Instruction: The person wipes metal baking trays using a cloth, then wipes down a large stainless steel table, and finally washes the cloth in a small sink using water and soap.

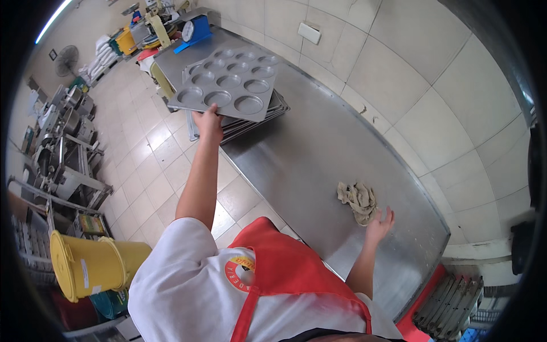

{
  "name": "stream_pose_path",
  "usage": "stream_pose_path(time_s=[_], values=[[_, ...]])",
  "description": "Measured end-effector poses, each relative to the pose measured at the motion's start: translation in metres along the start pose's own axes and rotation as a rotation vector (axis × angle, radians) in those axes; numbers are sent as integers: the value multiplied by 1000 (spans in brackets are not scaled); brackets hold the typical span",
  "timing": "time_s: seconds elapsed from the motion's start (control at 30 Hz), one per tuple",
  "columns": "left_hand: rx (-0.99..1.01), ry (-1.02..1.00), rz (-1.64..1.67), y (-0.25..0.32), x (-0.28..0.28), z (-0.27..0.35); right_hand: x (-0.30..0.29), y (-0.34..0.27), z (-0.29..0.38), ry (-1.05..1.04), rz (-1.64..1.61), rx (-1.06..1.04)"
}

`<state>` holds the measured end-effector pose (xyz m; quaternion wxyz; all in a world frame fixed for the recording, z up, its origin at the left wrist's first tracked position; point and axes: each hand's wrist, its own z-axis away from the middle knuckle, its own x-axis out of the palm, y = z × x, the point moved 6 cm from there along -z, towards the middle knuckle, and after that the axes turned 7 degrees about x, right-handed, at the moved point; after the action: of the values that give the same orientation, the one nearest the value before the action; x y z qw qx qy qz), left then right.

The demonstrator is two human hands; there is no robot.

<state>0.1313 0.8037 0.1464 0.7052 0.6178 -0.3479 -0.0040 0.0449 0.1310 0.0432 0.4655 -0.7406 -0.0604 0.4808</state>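
Note:
My left hand [208, 124] grips the near edge of a metal baking pan [228, 81] with several round, shallow wells. The pan is over a stack of metal trays [278, 109] on the stainless steel table [299, 149]; whether it rests on them I cannot tell. Beside a crumpled beige cloth [359, 200] on the table is my right hand [379, 226]. Its fingers are apart and hold nothing. The hand overlaps the cloth's lower edge in view, so contact between them is unclear.
A blue dial scale [196, 32] stands at the table's far end. Along the right runs a tiled wall [427, 98]. Yellow lidded buckets [92, 265] and metal kitchen machines [70, 158] are to the left. Narrow metal pans [446, 305] sit beyond the table's near end.

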Motion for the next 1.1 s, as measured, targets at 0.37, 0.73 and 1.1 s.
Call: stream_pose_path(time_s=[0.37,0.73,1.1], values=[[-347,-641,-413,-22,-63,35,127,-48,-16,-457,692,21],[-289,-1029,-392,-99,-29,125,97,-195,110,-403,141,-292],[324,-1444,-843,-194,-10,134,81,-10,147,-202,475,-594]])
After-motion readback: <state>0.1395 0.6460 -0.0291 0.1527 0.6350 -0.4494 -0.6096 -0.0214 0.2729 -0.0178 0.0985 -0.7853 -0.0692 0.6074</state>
